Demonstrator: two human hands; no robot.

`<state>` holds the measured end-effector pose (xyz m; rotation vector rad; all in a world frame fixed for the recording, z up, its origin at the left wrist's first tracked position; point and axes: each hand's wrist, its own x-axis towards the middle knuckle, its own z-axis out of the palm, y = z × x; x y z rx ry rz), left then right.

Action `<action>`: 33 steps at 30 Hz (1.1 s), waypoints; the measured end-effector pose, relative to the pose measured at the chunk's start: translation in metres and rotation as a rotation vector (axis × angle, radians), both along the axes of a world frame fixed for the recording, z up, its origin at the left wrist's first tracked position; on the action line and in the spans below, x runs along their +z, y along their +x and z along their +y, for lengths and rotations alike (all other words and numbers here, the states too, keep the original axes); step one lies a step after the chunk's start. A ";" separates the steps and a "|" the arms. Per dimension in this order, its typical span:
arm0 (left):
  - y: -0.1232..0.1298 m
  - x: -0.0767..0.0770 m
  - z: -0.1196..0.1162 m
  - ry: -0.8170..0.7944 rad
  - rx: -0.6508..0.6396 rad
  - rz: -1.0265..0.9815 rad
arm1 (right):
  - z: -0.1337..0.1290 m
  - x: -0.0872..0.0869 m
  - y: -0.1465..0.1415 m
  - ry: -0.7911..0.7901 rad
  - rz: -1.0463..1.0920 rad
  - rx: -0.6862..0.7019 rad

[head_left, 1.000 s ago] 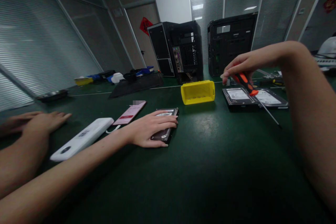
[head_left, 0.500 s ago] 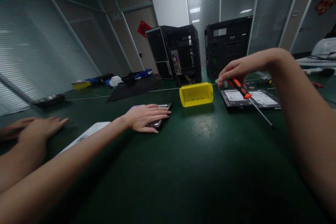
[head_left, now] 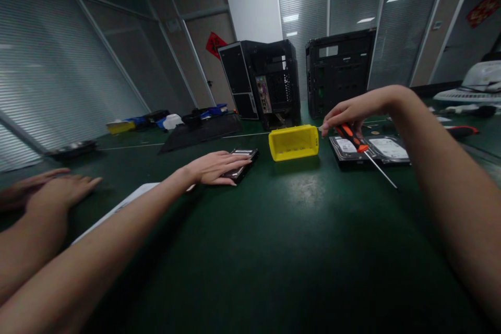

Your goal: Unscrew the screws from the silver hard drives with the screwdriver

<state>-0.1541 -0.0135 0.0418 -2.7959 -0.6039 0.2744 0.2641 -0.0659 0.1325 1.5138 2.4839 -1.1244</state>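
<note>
On the table [head_left: 305,235], the left grip [head_left: 211,167] lies spread on the hard drive [head_left: 239,171], and the right grip [head_left: 343,116], closed around a slanted screwdriver [head_left: 354,140], is just right of the yellow box [head_left: 293,140].

The bin [head_left: 293,145] is set on the table [head_left: 274,240]. To its left, a hard drive [head_left: 238,173] is partly covered by the left hand [head_left: 209,168]; to its right, a pair of hard drives [head_left: 388,148] is laid. Behind it, two computer cases [head_left: 340,70] are stood.
</note>
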 end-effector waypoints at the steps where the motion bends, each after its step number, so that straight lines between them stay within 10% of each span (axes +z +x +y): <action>1: -0.001 0.000 0.001 0.004 0.008 -0.005 | 0.002 -0.001 0.000 -0.014 0.002 -0.004; 17: 0.013 -0.009 0.004 0.077 0.176 0.023 | 0.024 -0.026 0.014 -0.107 0.050 -0.141; 33: 0.013 -0.015 0.016 0.104 0.218 0.037 | 0.087 -0.112 0.069 0.035 0.157 -0.615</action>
